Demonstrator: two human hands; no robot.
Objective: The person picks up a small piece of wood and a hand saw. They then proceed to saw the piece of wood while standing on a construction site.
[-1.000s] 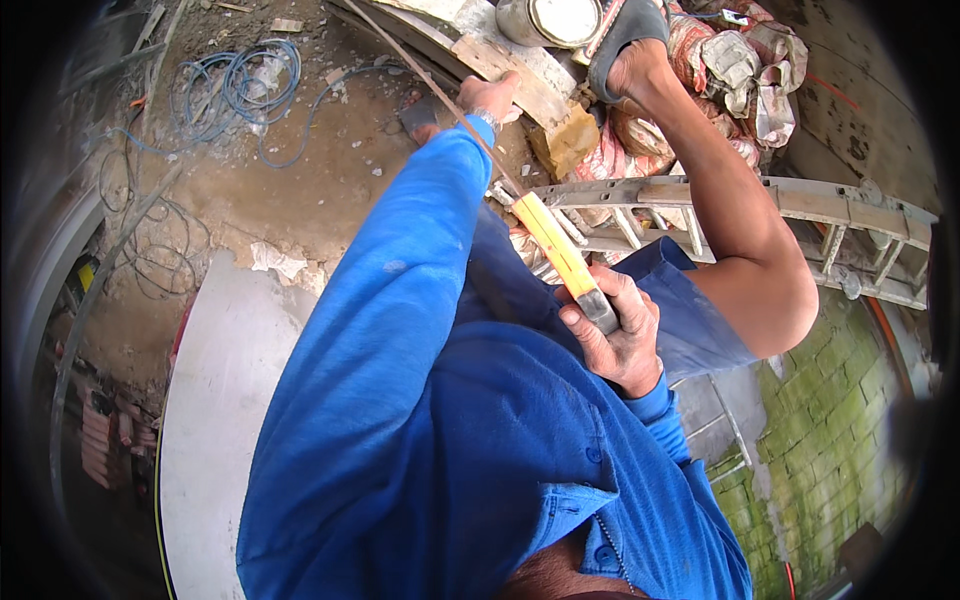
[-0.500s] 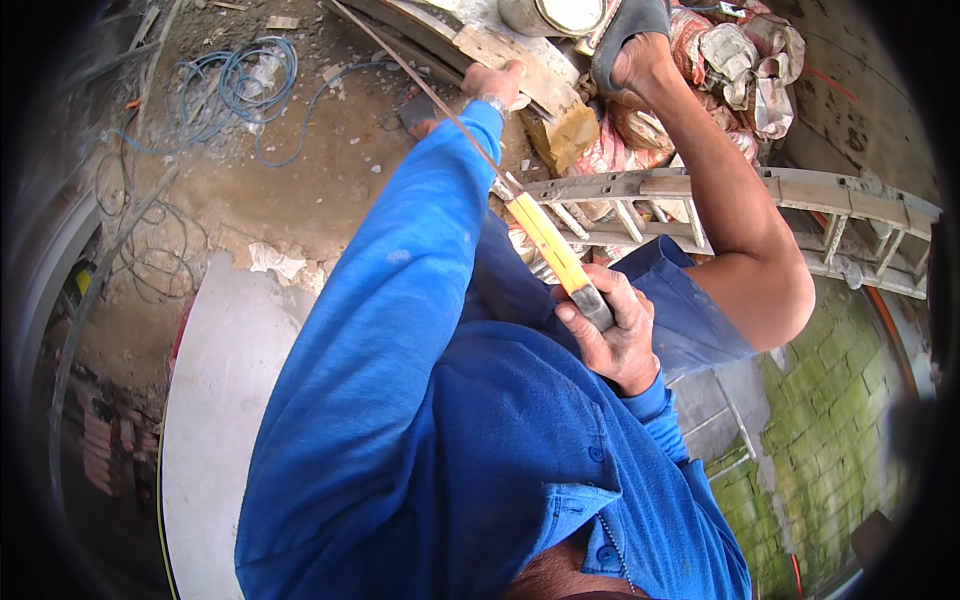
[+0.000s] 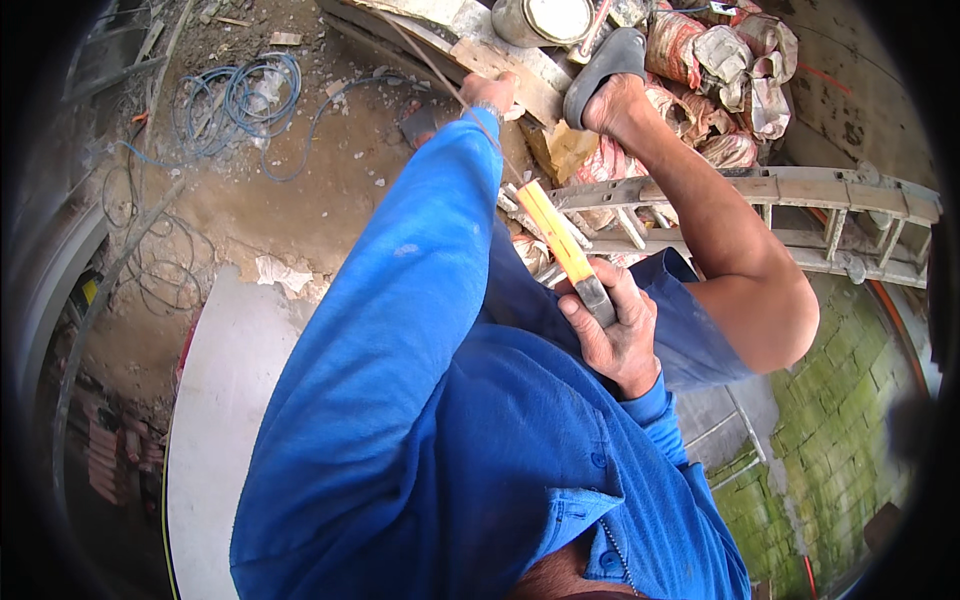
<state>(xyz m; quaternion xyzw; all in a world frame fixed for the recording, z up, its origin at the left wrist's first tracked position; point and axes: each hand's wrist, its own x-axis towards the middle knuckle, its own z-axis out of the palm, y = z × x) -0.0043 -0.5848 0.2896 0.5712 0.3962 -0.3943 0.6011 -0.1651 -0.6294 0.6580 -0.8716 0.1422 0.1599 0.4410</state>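
My right hand (image 3: pixel 622 335) is wrapped round the black end of a yellow-and-black handle, held in front of my shirt. A long thin brown blade runs from it to the upper left, so it looks like a hand saw (image 3: pixel 545 232) seen edge-on; the blade is blurred. Farther off, my left arm reaches out and the left hand (image 3: pixel 488 92) is closed at the end of a wooden board (image 3: pixel 520 70). Its fingertips are partly hidden. The blade passes over my left wrist in the picture. My sandalled foot (image 3: pixel 610 75) rests beside the board.
An aluminium ladder (image 3: pixel 850 195) lies across the right, past my bent knee. Behind it are stuffed sacks (image 3: pixel 720 70) and a white bucket (image 3: pixel 540 20). Coiled blue hose (image 3: pixel 240 100) lies on the rubble-strewn ground at left. A pale sheet (image 3: pixel 225 400) is beside my left arm.
The saw and my right hand have shifted slightly right and down in the picture. My sandalled foot has come down and leftward. The left hand stays at the board.
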